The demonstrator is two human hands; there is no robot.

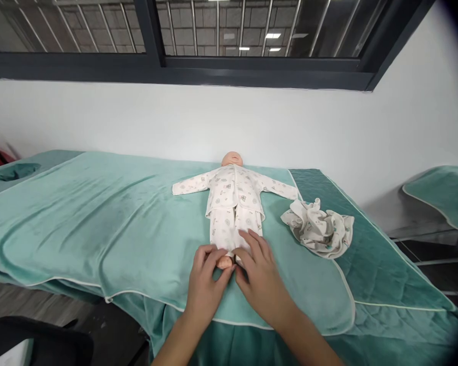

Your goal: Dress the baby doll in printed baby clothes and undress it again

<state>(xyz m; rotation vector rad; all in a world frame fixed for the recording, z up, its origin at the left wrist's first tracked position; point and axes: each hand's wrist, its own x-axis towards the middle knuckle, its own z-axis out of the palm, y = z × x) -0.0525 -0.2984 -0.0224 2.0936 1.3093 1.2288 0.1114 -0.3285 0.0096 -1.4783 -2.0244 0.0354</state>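
Observation:
A baby doll [232,158] lies on its back on the green bed cover, its head toward the wall and its arms spread. It wears a white patterned jacket [229,190] and matching trousers [223,229]. My left hand [206,279] pinches the trouser hem at the doll's foot [224,262], with the thumb below that foot. My right hand [261,274] is at the same hem from the other side, fingers bent over the other trouser leg, its thumb and fingertips closed on the cloth. The doll's other foot is mostly hidden by my right hand.
Crumpled patterned cloth [318,229] lies right of the doll. A white wall [137,119] and a dark window frame [267,73] stand behind the bed. A black chair [41,338] is at the lower left, and another green-covered surface [446,195] at the right.

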